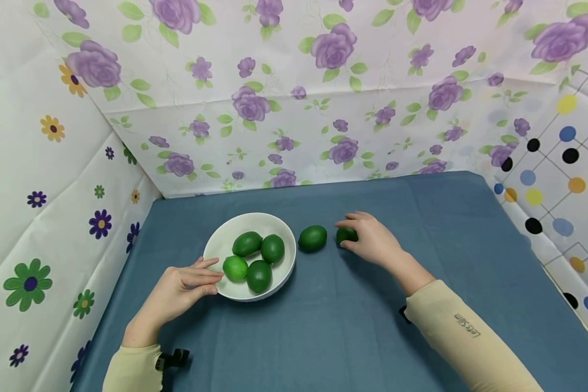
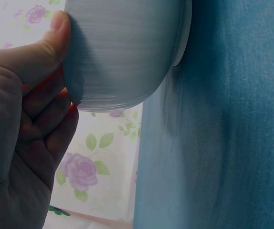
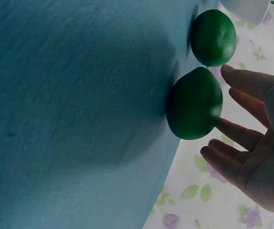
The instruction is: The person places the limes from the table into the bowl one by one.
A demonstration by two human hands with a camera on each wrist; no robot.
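A white bowl (image 1: 255, 220) on the blue cloth contains several green limes, one of them a brighter lime (image 1: 235, 268). My left hand (image 1: 188, 286) holds the bowl by its left rim. In the left wrist view, the thumb (image 2: 58, 36) lies at the rim of the bowl (image 2: 122, 52), with the other fingers below. Right of the bowl lies a dark green lime (image 1: 312, 238). Beyond it, my right hand (image 1: 372, 239) hovers over another lime (image 1: 345, 235), partly hidden by the hand. In the right wrist view, the fingers are spread beside that lime (image 3: 195, 104), not closed round it.
Blue cloth (image 1: 323, 337) covers the table. A floral sheet (image 1: 299, 125) rises behind its back edge, with patterned sheets at the left (image 1: 68, 218) and right (image 1: 549, 190). Dark wrist straps show at both sleeves.
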